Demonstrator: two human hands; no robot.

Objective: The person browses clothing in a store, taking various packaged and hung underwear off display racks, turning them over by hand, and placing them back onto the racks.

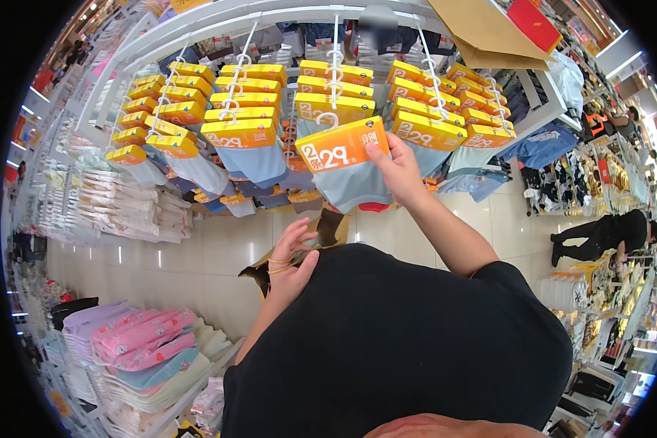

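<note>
My right hand (401,171) grips the right edge of an orange and yellow card marked 29, thumb on its front. Light blue folded fabric (354,186) hangs below this card, making one garment pack (339,148). A white hook (327,119) rises from its top, near the end of a white display rod (335,58); whether it touches the rod I cannot tell. Lower down, my left hand (293,259) is open with fingers spread, holding nothing, in front of my black shirt. A cord or bracelet (279,266) circles its wrist area.
Similar packs (244,135) hang in several rows on the white rack (117,66) ahead. A brown cardboard piece (482,36) sits on top at right. Folded pastel clothes (142,339) are stacked lower left. Another person (606,237) is at the right, on the tiled floor (219,248).
</note>
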